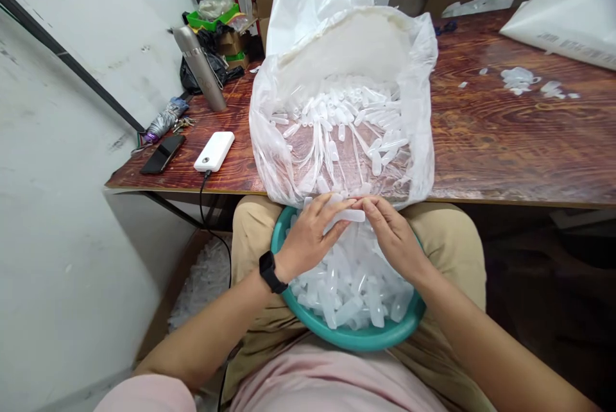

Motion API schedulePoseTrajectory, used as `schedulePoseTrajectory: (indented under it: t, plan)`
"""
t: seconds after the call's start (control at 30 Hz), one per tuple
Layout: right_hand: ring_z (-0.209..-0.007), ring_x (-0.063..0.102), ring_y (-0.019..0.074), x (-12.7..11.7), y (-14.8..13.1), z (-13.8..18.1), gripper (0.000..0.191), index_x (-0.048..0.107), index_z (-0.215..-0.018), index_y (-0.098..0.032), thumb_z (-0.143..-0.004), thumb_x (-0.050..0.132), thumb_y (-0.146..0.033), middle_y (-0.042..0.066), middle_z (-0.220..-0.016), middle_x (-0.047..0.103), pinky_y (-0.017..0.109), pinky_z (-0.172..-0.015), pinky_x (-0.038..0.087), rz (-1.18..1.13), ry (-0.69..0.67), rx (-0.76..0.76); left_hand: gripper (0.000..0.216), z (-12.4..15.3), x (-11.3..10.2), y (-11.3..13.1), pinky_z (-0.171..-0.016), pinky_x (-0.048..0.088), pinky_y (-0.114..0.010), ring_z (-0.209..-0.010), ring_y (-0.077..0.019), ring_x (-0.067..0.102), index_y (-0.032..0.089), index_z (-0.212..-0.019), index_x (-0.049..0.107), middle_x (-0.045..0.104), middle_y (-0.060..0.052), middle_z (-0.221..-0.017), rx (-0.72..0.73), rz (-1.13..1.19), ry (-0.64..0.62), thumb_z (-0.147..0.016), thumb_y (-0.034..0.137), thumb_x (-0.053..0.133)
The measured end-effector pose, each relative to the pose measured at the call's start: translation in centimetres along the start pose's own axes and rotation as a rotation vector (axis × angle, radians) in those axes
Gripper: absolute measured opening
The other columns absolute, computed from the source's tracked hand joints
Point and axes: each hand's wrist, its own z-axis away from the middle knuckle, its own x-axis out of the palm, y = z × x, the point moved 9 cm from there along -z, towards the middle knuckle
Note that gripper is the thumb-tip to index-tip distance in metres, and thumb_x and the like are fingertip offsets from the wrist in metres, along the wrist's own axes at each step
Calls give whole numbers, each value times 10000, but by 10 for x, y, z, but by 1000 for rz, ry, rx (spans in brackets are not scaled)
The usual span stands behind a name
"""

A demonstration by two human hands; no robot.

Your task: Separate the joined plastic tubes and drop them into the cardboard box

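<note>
A teal bowl [359, 337] rests on my lap, heaped with several translucent plastic tubes [346, 283]. Above it, my left hand [308, 235] and my right hand [392, 235] meet fingertip to fingertip, both pinched on one translucent tube [350, 214] held level between them. A black watch sits on my left wrist. Just beyond my hands, a large clear plastic bag [414, 142] stands open on the table edge, with more tubes and plastic sprues inside it.
The wooden table [505, 142] carries a white power bank [214, 151] with a cable, a black phone [162, 154], keys, a steel flask [199, 68], scattered plastic bits [520, 78] and a white bag [568, 14]. A cardboard box of tubes [202, 280] sits on the floor at left.
</note>
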Motion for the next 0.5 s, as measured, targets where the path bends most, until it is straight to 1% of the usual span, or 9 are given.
schedulePoseTrajectory:
  t: [0.1, 0.17, 0.2, 0.23, 0.3, 0.33, 0.4, 0.5]
  plan:
    - [-1181, 668, 247, -14, -3, 18, 272, 685, -1081, -264, -1050, 481, -442, 76, -1214, 720, 424, -1046, 511, 64, -77, -20, 384, 15, 2, 0, -1233, 363, -518, -1504, -272, 409, 265, -1427, 577, 387, -134, -1641, -15, -98, -91, -1056, 338, 511]
    - [-1259, 632, 265, -24, -9, 37, 241, 677, -1185, -276, -1017, 563, -407, 91, -1312, 683, 458, -1084, 490, 141, -134, -56, 403, 29, 1, 2, -1239, 338, -563, -1547, -318, 333, 279, -1437, 581, 294, -132, -1691, -41, -157, -162, -1040, 333, 543]
    - [-1307, 606, 276, -25, -14, 48, 285, 666, -1255, -296, -990, 615, -388, 91, -1381, 652, 472, -1104, 479, 193, -193, -93, 416, 38, -1, 4, -1243, 325, -579, -1565, -336, 290, 283, -1445, 577, 264, -129, -1704, -54, -180, -192, -1032, 334, 559]
    - [-1379, 553, 285, -18, -21, 62, 372, 624, -1352, -324, -985, 625, -385, 88, -1485, 586, 490, -1128, 465, 313, -300, -179, 429, 47, -4, 7, -1246, 314, -592, -1577, -348, 253, 290, -1450, 573, 253, -121, -1708, -60, -198, -223, -1023, 337, 575]
    - [-1484, 442, 311, 0, -30, 92, 511, 542, -1474, -362, -975, 644, -406, 68, -1601, 488, 521, -1143, 461, 529, -496, -371, 439, 66, -5, 12, -1251, 294, -617, -1590, -357, 207, 316, -1450, 568, 281, -94, -1700, -46, -227, -304, -1013, 333, 594]
    - [-1513, 401, 317, 8, -31, 102, 550, 505, -1512, -367, -980, 638, -414, 61, -1637, 446, 530, -1140, 467, 608, -550, -450, 444, 74, -4, 14, -1251, 289, -626, -1592, -359, 197, 321, -1455, 561, 302, -86, -1693, -30, -239, -356, -1012, 331, 595]
    - [-1543, 348, 324, 22, -29, 111, 585, 462, -1553, -351, -993, 617, -427, 60, -1673, 394, 543, -1136, 478, 695, -594, -543, 468, 84, 1, 12, -1250, 290, -637, -1590, -364, 199, 304, -1484, 527, 331, -93, -1680, -7, -261, -447, -1021, 349, 577]
    - [-1557, 318, 325, 35, -16, 97, 595, 452, -1567, -287, -1010, 584, -449, 93, -1682, 373, 554, -1151, 462, 721, -571, -571, 498, 79, 9, -3, -1234, 325, -636, -1574, -370, 242, 252, -1527, 471, 331, -133, -1678, -23, -307, -494, -1051, 394, 506]
